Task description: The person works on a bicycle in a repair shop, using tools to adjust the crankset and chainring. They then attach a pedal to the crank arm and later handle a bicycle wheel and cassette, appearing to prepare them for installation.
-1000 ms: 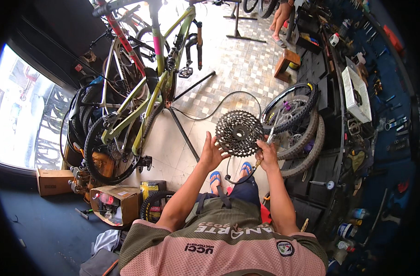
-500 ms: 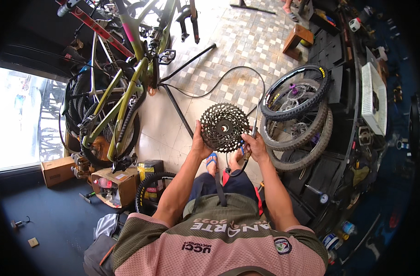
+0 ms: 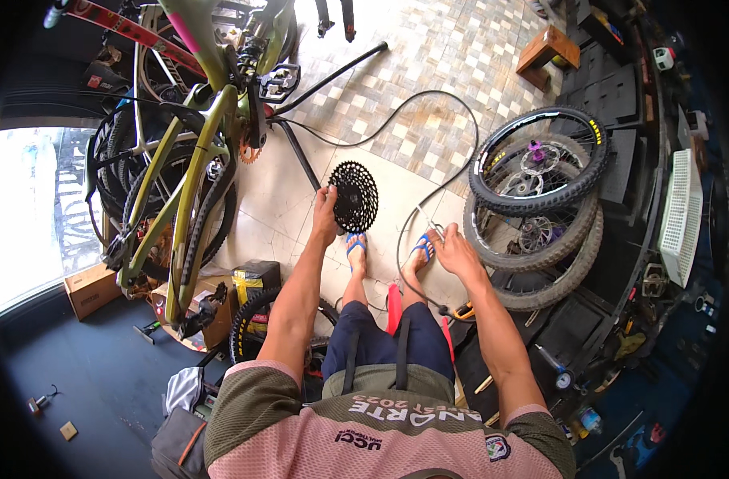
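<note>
My left hand grips the left edge of a black bicycle cassette, its perforated cogs tilted and held above the floor. To the right, my right hand is closed around an air blow gun, whose thin silver nozzle pokes out past the fingers toward the upper left. Most of the gun's body is hidden by the hand. A dark hose loops across the floor and runs down near that hand. My hands are apart, with the cassette held only by the left.
An olive-green bicycle frame stands at the left by a black stand leg. Stacked wheels lie at the right beside dark drawers. A wooden stool, cardboard box and another tyre are around me.
The cassette has moved left and turned more edge-on, now in my left hand alone. My right hand has drawn away to the right with the blow gun. The view has shifted.
</note>
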A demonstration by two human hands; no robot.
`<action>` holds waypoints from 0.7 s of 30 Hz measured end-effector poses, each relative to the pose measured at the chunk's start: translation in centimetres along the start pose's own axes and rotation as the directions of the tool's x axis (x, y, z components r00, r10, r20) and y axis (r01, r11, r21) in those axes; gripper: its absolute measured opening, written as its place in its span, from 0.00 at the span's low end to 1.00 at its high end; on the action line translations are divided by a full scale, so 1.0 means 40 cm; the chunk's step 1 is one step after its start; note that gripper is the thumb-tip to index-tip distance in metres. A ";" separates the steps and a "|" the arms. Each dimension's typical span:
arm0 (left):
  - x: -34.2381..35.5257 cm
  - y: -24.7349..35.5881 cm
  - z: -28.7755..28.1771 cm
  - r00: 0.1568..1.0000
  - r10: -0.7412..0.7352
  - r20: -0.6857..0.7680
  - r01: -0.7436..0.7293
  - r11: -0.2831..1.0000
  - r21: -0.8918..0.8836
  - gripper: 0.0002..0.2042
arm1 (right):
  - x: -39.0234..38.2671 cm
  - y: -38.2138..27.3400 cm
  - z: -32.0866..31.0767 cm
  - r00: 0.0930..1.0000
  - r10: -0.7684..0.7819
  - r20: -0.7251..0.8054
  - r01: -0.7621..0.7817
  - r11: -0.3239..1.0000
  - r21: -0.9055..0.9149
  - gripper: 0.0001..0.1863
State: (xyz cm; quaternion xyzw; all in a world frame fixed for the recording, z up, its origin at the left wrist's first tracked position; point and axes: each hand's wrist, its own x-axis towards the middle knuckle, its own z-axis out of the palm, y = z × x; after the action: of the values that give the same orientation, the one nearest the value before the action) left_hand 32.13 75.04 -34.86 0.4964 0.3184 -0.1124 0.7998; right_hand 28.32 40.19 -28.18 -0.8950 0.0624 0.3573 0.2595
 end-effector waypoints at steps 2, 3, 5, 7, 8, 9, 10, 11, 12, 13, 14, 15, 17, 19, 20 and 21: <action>0.062 -0.009 -0.051 0.999 -0.035 -0.017 0.033 0.994 -0.104 0.22 | -0.002 -0.108 -0.007 0.995 -0.066 0.071 0.073 0.992 -0.106 0.35; 0.075 0.002 -0.055 0.998 -0.063 -0.023 0.059 0.987 -0.148 0.23 | -0.010 -0.173 -0.015 0.991 -0.098 0.093 0.110 0.983 -0.145 0.31; 0.133 -0.005 -0.118 0.995 -0.094 0.036 0.100 0.964 -0.245 0.27 | 0.007 -0.262 0.003 0.953 -0.211 0.215 0.255 0.945 -0.203 0.29; 0.177 -0.001 -0.143 0.988 -0.126 0.087 0.145 0.953 -0.266 0.29 | 0.030 -0.337 0.024 0.905 -0.291 0.309 0.371 0.896 -0.242 0.23; 0.193 0.001 -0.152 0.984 -0.141 0.112 0.167 0.947 -0.274 0.30 | 0.052 -0.376 0.035 0.904 -0.326 0.276 0.395 0.885 -0.249 0.21; 0.209 0.003 -0.165 0.985 -0.149 0.086 0.166 0.952 -0.255 0.32 | 0.081 -0.418 0.040 0.898 -0.366 0.242 0.423 0.868 -0.258 0.20; 0.222 0.005 -0.171 0.983 -0.162 0.081 0.178 0.947 -0.266 0.32 | 0.111 -0.459 0.042 0.891 -0.403 0.209 0.449 0.852 -0.270 0.18; 0.233 0.010 -0.179 0.982 -0.173 0.074 0.186 0.942 -0.279 0.32 | 0.143 -0.506 0.038 0.887 -0.368 0.278 0.443 0.848 -0.291 0.17; 0.244 0.017 -0.185 0.981 -0.183 0.067 0.194 0.938 -0.288 0.32 | 0.176 -0.556 0.027 0.879 -0.331 0.342 0.438 0.844 -0.310 0.15; 0.256 0.018 -0.191 0.984 -0.163 0.067 0.176 0.941 -0.290 0.31 | 0.206 -0.591 0.027 0.868 -0.289 0.403 0.431 0.841 -0.327 0.14; 0.271 0.023 -0.198 0.983 -0.165 0.083 0.182 0.938 -0.295 0.30 | 0.230 -0.611 0.034 0.889 -0.312 0.334 0.422 0.841 -0.337 0.13; 0.286 0.022 -0.206 0.981 -0.167 0.097 0.189 0.933 -0.305 0.30 | 0.248 -0.630 0.040 0.904 -0.333 0.267 0.413 0.840 -0.351 0.12; 0.297 0.018 -0.228 0.978 -0.190 0.086 0.207 0.931 -0.302 0.27 | 0.285 -0.657 0.040 0.916 -0.342 0.211 0.398 0.842 -0.364 0.11; 0.313 0.011 -0.237 0.977 -0.204 0.053 0.211 0.944 -0.252 0.25 | 0.311 -0.659 0.055 0.913 -0.362 0.190 0.407 0.850 -0.334 0.14; 0.319 0.007 -0.242 0.977 -0.210 0.036 0.213 0.950 -0.227 0.25 | 0.324 -0.659 0.062 0.911 -0.372 0.178 0.411 0.854 -0.318 0.16; 0.319 0.005 -0.239 0.976 -0.216 0.011 0.213 0.957 -0.198 0.25 | 0.340 -0.667 0.059 0.938 -0.317 0.144 0.346 0.890 -0.296 0.18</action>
State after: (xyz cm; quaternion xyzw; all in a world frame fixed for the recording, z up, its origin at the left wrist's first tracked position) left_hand 38.26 85.14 -45.55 0.3777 0.3842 -0.1636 0.8265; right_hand 44.85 65.28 -27.55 -0.9051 -0.1615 0.3536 0.1720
